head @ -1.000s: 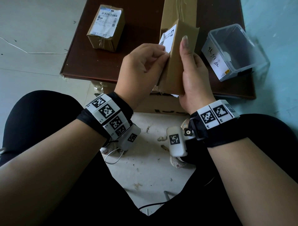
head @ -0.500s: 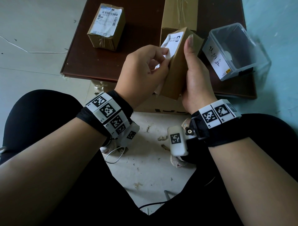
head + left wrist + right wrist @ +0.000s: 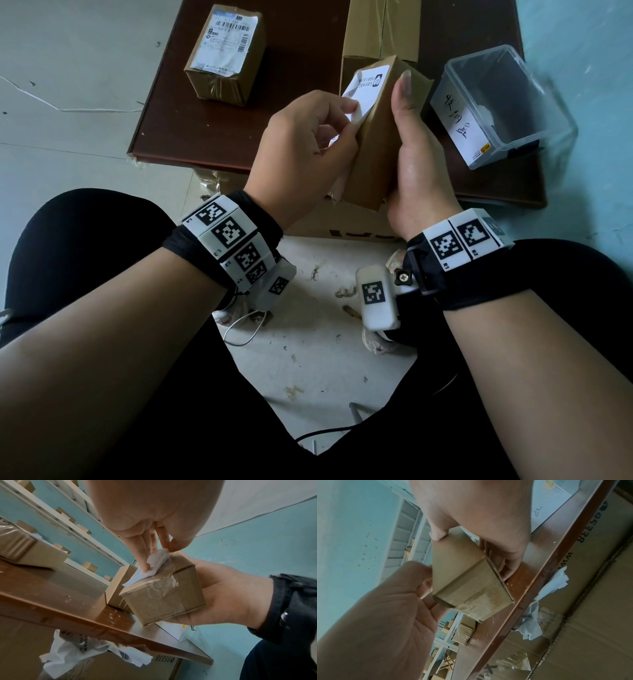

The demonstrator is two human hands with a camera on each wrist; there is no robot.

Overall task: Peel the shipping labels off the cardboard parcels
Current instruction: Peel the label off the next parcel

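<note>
The dark brown bench (image 3: 164, 113) carries what is not being worked on, so both hands are free for one parcel. A tall cardboard box (image 3: 378, 34) stands at its far edge. A clear plastic bin (image 3: 513, 102) with a handwritten tag lies tipped on its side near the right edge, perhaps there to take the peeled paper. A second parcel (image 3: 226, 54), its barcode label face up, sits toward the far left corner and looks untouched. The parcel in hand (image 3: 373, 147) is off the bench, in the air above its near edge, well clear of the others. Its long axis runs away from the person, the far end raised and tilted a little to the right, the taped near end pointing down at the lap. That tilt turns the labelled face up and to the left, toward the peeling hand. The right hand (image 3: 416, 164) serves as the clamp: thumb laid straight along the right side face, the other fingers (image 3: 508, 566) wrapped under the far side, which braces the box against the pull. The left hand (image 3: 305, 147) does the peeling, fingers curled and pinching the loose near end of the shipping label (image 3: 368, 85) between thumb and fingertips (image 3: 145, 563). The label's near part stands lifted and crumpled, while its far part with the printed logo appears stuck flat.
</note>
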